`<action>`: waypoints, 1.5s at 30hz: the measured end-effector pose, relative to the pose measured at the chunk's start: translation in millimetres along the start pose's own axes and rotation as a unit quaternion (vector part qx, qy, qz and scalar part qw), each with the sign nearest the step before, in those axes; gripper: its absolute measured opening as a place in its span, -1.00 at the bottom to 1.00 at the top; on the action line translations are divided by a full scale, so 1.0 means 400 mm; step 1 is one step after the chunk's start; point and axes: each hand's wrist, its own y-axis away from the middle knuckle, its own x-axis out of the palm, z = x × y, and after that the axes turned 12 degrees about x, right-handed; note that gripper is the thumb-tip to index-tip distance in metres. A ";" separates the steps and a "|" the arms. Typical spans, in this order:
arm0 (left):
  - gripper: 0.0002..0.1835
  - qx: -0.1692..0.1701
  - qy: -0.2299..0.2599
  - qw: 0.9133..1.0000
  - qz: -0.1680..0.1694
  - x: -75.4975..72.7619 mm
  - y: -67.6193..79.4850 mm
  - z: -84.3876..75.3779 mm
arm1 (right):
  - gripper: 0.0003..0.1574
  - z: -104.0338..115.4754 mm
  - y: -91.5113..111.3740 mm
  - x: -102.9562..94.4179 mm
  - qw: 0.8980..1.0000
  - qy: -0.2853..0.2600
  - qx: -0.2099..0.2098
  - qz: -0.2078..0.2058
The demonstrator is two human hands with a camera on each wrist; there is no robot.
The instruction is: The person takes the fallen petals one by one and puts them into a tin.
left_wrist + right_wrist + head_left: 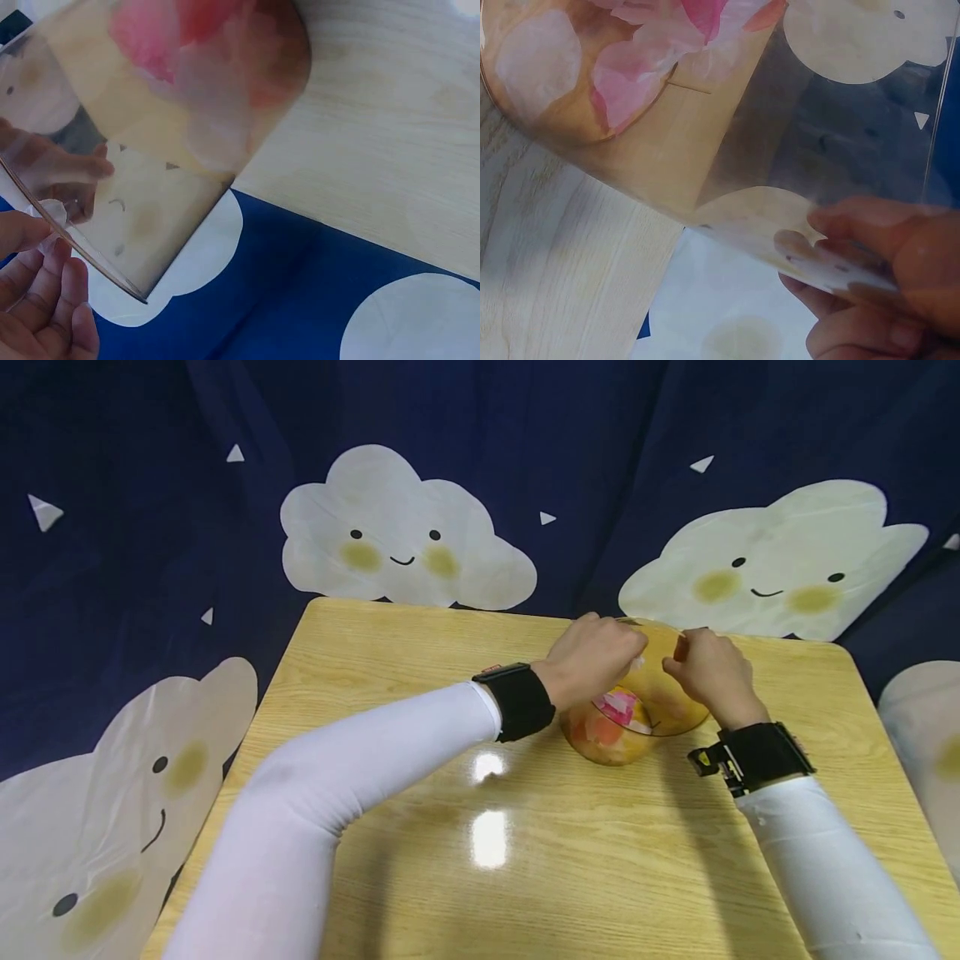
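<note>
A see-through amber cylindrical container [678, 714] stands near the table's back edge, with pink, white and orange petals [618, 706] at its bottom. My left hand [596, 647] is at the left side of its rim. There, thumb and fingertips pinch a small white petal [51, 212] beside the rim, as the left wrist view shows. My right hand [712, 672] grips the container's wall near the rim on the right side. In the right wrist view its thumb and fingers lie on either side of the clear wall [780, 262].
The wooden table [420, 652] bears the container towards its back right. Behind it hangs a dark blue curtain [585, 435] with white smiling clouds. Ceiling light glares on the tabletop in front of the left forearm.
</note>
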 end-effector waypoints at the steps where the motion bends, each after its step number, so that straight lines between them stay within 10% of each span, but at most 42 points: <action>1: -0.77 -0.001 0.002 1.000 0.003 0.001 -0.002 -0.002 | -0.71 0.000 0.000 -0.001 1.000 0.000 0.000 -0.001; 45: -0.79 -0.005 0.012 1.000 -0.004 0.050 0.030 -0.008 | -0.47 -0.004 0.013 -0.027 1.000 -0.002 -0.001 0.013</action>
